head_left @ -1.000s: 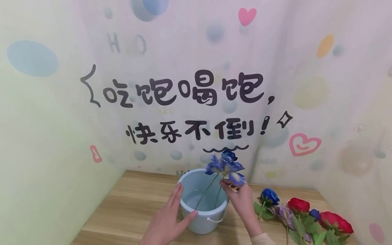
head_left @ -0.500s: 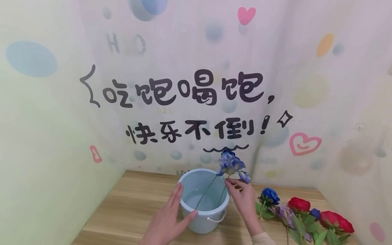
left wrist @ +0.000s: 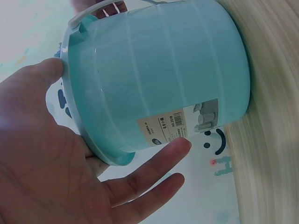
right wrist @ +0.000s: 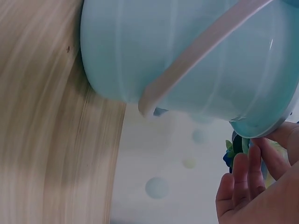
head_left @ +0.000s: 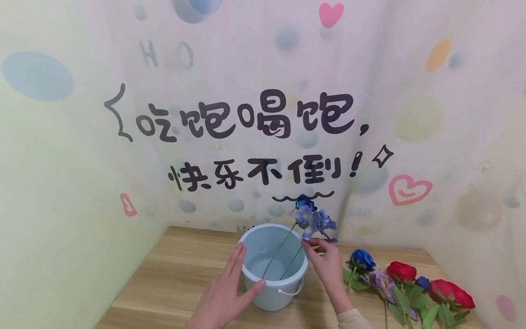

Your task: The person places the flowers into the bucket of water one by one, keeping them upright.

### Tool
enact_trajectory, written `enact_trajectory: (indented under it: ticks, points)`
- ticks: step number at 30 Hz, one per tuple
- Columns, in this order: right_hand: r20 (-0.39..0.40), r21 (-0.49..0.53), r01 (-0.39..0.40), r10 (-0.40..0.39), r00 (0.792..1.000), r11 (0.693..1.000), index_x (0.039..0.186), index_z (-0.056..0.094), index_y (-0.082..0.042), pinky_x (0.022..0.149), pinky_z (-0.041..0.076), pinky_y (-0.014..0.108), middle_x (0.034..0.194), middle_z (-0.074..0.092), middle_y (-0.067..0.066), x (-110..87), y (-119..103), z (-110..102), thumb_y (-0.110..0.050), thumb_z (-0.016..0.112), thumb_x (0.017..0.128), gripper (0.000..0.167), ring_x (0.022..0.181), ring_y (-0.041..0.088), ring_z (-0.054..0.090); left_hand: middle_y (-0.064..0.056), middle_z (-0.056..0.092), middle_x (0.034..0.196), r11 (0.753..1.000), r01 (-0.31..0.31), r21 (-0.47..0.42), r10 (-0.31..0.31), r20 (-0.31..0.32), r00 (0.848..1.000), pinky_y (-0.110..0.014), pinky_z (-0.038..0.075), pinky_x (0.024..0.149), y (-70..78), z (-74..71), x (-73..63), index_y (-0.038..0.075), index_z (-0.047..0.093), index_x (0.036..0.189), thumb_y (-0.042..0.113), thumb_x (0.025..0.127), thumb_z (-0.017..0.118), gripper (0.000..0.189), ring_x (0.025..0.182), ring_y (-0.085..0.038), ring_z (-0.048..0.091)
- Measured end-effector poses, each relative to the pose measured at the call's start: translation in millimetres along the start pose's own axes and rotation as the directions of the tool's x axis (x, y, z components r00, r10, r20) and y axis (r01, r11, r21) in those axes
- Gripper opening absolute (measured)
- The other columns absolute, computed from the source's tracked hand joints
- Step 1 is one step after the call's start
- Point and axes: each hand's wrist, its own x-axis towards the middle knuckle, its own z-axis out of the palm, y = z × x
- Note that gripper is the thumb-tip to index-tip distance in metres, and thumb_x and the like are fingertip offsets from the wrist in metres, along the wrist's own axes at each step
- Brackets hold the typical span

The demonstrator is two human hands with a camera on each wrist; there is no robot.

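A light blue bucket stands upright on the wooden table. My left hand holds its rim at the left, thumb on the near edge; in the left wrist view two fingers stick out straight beside the label. At the right rim, my right hand pinches the thin stem of a blue-purple iris, just below the bloom. That stem slants down into the bucket. Another blue-purple iris leans on the rim beside it, stem also inside. Behind them shows a dark blue rose; its stem is hidden.
Right of the bucket lie a blue rose, a purple flower, red roses and green leaves on the table. The bucket's white handle hangs down at its front right. A printed curtain closes off the back.
My right hand has shifted slightly right with the iris, and its bloom has turned and separated from the other one. My left hand stays on the rim.
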Motion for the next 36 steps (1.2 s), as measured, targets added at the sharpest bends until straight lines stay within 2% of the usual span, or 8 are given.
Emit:
enact_trajectory:
  ticks: [7, 14, 17, 21, 25, 30, 33, 36]
  points:
    - [-0.008, -0.025, 0.003, -0.004, 1.000, 1.000, 0.095, 0.083, -0.004, 0.066, 0.057, 0.024, 0.100, 0.079, 0.013, -1.2, -3.3, 0.1, -0.015, 0.083, 0.090, 0.012, 0.080, 0.022, 0.071, 0.003, 0.018, 0.177, 1.000, 0.004, -0.011, -0.004, 0.002, 1.000, -0.059, 0.062, 0.077, 1.0, -2.9, -0.6, 0.021, 0.021, 0.171, 0.079, 0.096, 0.050, 0.099, 0.115, -0.040, 0.068]
    - [0.006, -0.020, -0.022, 0.022, 1.000, 1.000, 0.103, 0.083, -0.003, 0.066, 0.056, 0.024, 0.103, 0.078, 0.013, -6.6, -6.3, -2.8, -0.018, 0.080, 0.094, 0.018, 0.081, 0.020, 0.069, 0.002, 0.018, 0.177, 1.000, -0.003, -0.009, 0.003, 0.004, 1.000, -0.058, 0.062, 0.076, 1.0, -0.9, -0.2, 0.021, 0.021, 0.171, 0.080, 0.096, 0.049, 0.099, 0.108, -0.037, 0.069]
    - [0.012, -0.008, -0.015, 0.015, 1.000, 1.000, 0.106, 0.083, -0.004, 0.068, 0.056, 0.024, 0.105, 0.077, 0.013, -9.9, -5.9, -3.8, -0.020, 0.078, 0.096, 0.019, 0.082, 0.019, 0.068, 0.002, 0.017, 0.177, 1.000, -0.001, -0.014, 0.001, 0.001, 1.000, -0.060, 0.061, 0.079, 1.0, -0.4, -0.9, 0.021, 0.020, 0.171, 0.079, 0.097, 0.050, 0.099, 0.114, -0.040, 0.068]
    - [0.038, -0.002, 0.005, -0.005, 0.999, 1.000, 0.112, 0.082, -0.005, 0.070, 0.056, 0.024, 0.108, 0.076, 0.012, -14.5, -5.7, -5.9, -0.022, 0.074, 0.100, 0.022, 0.083, 0.017, 0.068, 0.003, 0.015, 0.177, 1.000, 0.007, -0.018, -0.007, -0.003, 1.000, -0.062, 0.061, 0.080, 0.9, -0.7, -1.7, 0.021, 0.019, 0.171, 0.079, 0.097, 0.050, 0.099, 0.121, -0.045, 0.065]
    - [0.084, -0.006, 0.014, -0.014, 0.996, 1.000, 0.118, 0.080, -0.005, 0.072, 0.058, 0.025, 0.113, 0.077, 0.013, -17.9, -5.6, -8.8, -0.021, 0.071, 0.103, 0.024, 0.084, 0.016, 0.070, 0.002, 0.015, 0.177, 1.000, 0.005, -0.027, -0.005, 0.005, 1.000, -0.059, 0.062, 0.075, 0.9, -2.2, -1.6, 0.021, 0.020, 0.171, 0.079, 0.097, 0.050, 0.099, 0.116, -0.043, 0.068]
    - [0.134, -0.019, -0.017, 0.020, 0.991, 1.000, 0.123, 0.078, -0.006, 0.076, 0.060, 0.029, 0.117, 0.077, 0.012, -24.0, -8.9, -14.3, -0.027, 0.070, 0.104, 0.029, 0.088, 0.017, 0.073, 0.002, 0.015, 0.177, 1.000, -0.004, -0.029, 0.004, 0.001, 1.000, -0.060, 0.062, 0.076, 0.4, -2.8, -2.1, 0.021, 0.019, 0.171, 0.077, 0.097, 0.051, 0.098, 0.114, -0.042, 0.068]
    - [0.122, -0.045, -0.024, 0.029, 0.992, 0.999, 0.116, 0.077, -0.005, 0.075, 0.060, 0.029, 0.109, 0.077, 0.010, -30.4, -14.4, -20.5, -0.026, 0.069, 0.104, 0.025, 0.088, 0.017, 0.072, 0.002, 0.015, 0.177, 1.000, -0.009, -0.021, 0.008, -0.009, 1.000, -0.060, 0.061, 0.078, 0.2, -2.3, -1.8, 0.021, 0.020, 0.171, 0.077, 0.097, 0.051, 0.097, 0.113, -0.040, 0.069]
    - [0.078, -0.080, -0.016, 0.022, 0.997, 0.997, 0.099, 0.073, -0.007, 0.071, 0.057, 0.027, 0.096, 0.074, 0.005, -36.5, -21.5, -30.5, -0.020, 0.068, 0.104, 0.015, 0.083, 0.015, 0.068, 0.002, 0.017, 0.177, 1.000, -0.012, -0.021, 0.012, -0.016, 1.000, -0.060, 0.061, 0.079, 0.4, -1.7, -1.6, 0.021, 0.021, 0.171, 0.076, 0.098, 0.053, 0.097, 0.112, -0.038, 0.069]
